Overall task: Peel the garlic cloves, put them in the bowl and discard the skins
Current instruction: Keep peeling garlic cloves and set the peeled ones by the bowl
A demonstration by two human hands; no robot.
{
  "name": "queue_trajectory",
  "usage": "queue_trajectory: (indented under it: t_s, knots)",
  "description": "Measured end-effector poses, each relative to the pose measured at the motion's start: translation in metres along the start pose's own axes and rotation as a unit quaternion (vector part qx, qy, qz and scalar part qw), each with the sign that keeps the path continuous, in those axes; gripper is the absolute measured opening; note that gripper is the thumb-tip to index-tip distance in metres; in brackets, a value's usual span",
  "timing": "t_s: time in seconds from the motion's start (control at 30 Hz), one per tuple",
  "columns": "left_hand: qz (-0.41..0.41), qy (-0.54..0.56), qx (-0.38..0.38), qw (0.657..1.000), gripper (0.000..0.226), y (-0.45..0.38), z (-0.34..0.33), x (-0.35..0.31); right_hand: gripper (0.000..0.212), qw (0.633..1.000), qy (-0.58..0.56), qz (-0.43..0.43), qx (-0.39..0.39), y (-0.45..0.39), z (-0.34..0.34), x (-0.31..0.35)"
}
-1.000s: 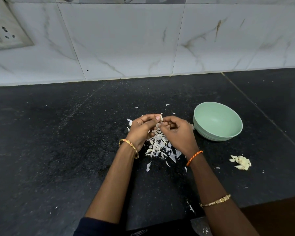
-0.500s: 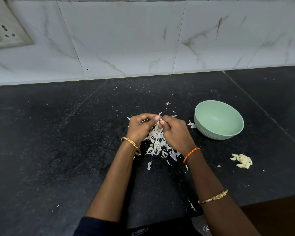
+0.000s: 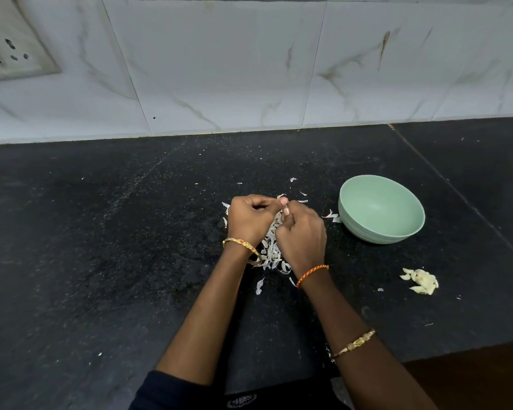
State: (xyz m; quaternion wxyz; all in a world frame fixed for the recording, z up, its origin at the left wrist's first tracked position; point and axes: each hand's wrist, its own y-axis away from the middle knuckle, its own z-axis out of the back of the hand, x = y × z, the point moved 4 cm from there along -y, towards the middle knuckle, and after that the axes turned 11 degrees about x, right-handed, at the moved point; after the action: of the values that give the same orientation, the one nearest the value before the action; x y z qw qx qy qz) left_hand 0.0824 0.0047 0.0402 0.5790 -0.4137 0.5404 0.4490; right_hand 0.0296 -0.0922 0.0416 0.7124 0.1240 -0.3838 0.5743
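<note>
green bowl — both hands pinch (unseen) clove

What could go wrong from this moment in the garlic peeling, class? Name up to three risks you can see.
1. Both hands, the left hand and right hand, work directly over the skin pile, so a dropped clove might get lost in it.
2. The bowl appears empty while peeled cloves lie on the counter, possibly forgotten.
3. Loose flakes near the bowl could drift in.
</note>
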Motion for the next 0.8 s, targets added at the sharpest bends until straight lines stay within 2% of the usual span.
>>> queue_trajectory:
  t_s: [0.1, 0.23, 0.3, 0.4, 0.5, 0.57, 0.7, 0.8]
  knots:
    - [0.004, -0.064, -0.026, 0.998, 0.019, 0.0, 0.001, -0.003, 0.015, 0.995, 0.088, 0.009, -0.053, 0.001, -0.003, 0.002]
    - [0.029, -0.057, -0.002, 0.998, 0.028, -0.001, 0.001, -0.003, 0.012, 0.991, 0.098, 0.034, -0.089, 0.003, 0.002, 0.004]
    - [0.076, 0.012, 0.033, 0.996, 0.03, -0.002, 0.002, 0.0, 0.012, 0.996, 0.06, 0.017, -0.057, 0.003, 0.002, 0.002]
    - [0.148, 0.095, 0.091, 0.98, 0.028, -0.001, 0.0, 0.005, 0.021, 0.996, -0.071, -0.053, 0.019, -0.003, 0.001, -0.007]
    - [0.16, 0.142, 0.103, 0.971, 0.019, 0.0, 0.001, 0.008, 0.029, 0.962, -0.222, -0.127, 0.094, -0.008, 0.001, -0.012]
    - [0.16, 0.145, 0.091, 0.972, 0.016, 0.001, 0.003, 0.009, 0.032, 0.942, -0.285, -0.132, 0.117, -0.011, 0.004, -0.013]
    - [0.129, 0.1, 0.04, 0.986, 0.02, 0.002, 0.008, 0.005, 0.024, 0.923, -0.351, -0.111, 0.115, -0.007, 0.009, -0.012]
    - [0.085, 0.039, 0.009, 0.996, 0.028, 0.003, 0.01, -0.001, 0.017, 0.932, -0.34, -0.089, 0.093, -0.004, 0.009, -0.013]
